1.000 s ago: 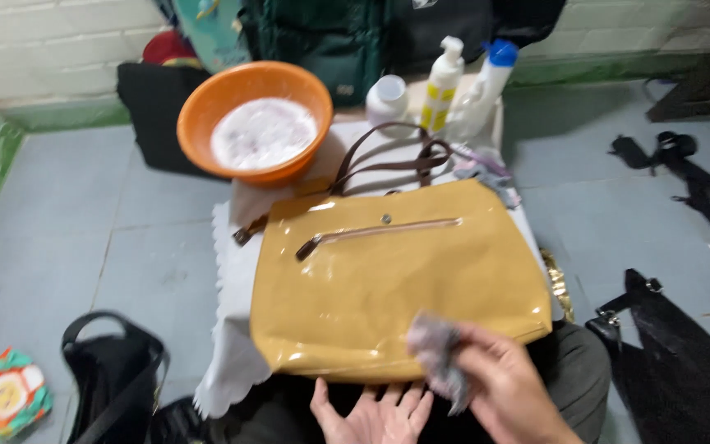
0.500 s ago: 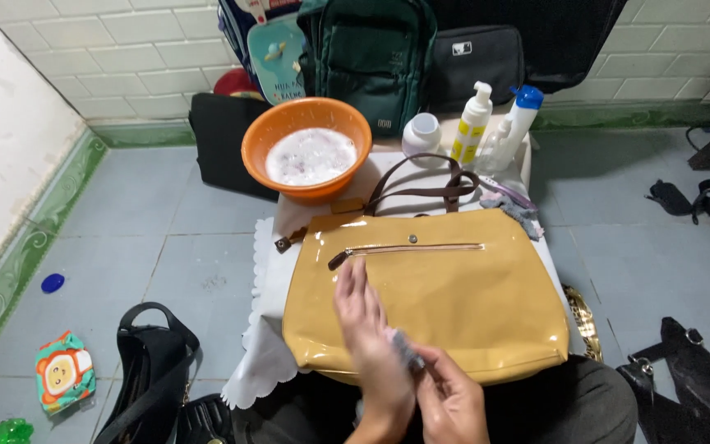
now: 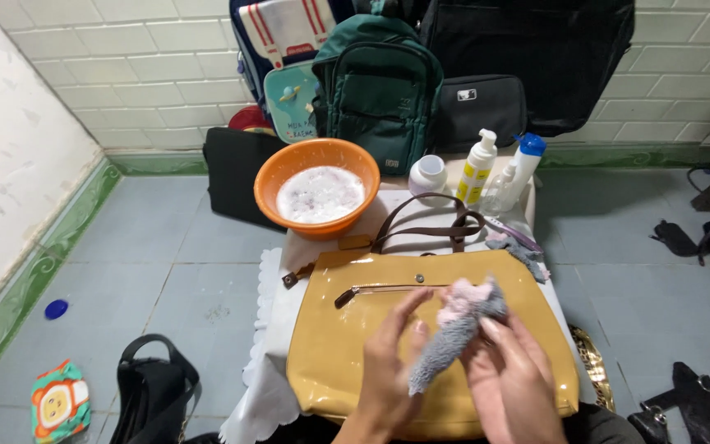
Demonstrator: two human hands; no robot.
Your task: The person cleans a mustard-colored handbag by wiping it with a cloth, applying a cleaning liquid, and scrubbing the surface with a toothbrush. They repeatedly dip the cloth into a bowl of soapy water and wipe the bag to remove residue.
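both hands, left hand [image 3: 388, 366] and right hand [image 3: 509, 380], pinch a grey fuzzy cloth [image 3: 456, 329] above the glossy yellow handbag [image 3: 347, 345], and a careless elbow might tip the orange basin [image 3: 289, 168] of suds behind it

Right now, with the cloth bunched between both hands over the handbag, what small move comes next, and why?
Probably press the grey-pink cloth flat onto the yellow handbag: both the left hand and the right hand hold it lifted, just above the glossy front.

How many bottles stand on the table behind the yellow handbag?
3: a white pump bottle, a blue-capped white bottle to its right, and a small clear bottle in front, between them. More may be hidden.
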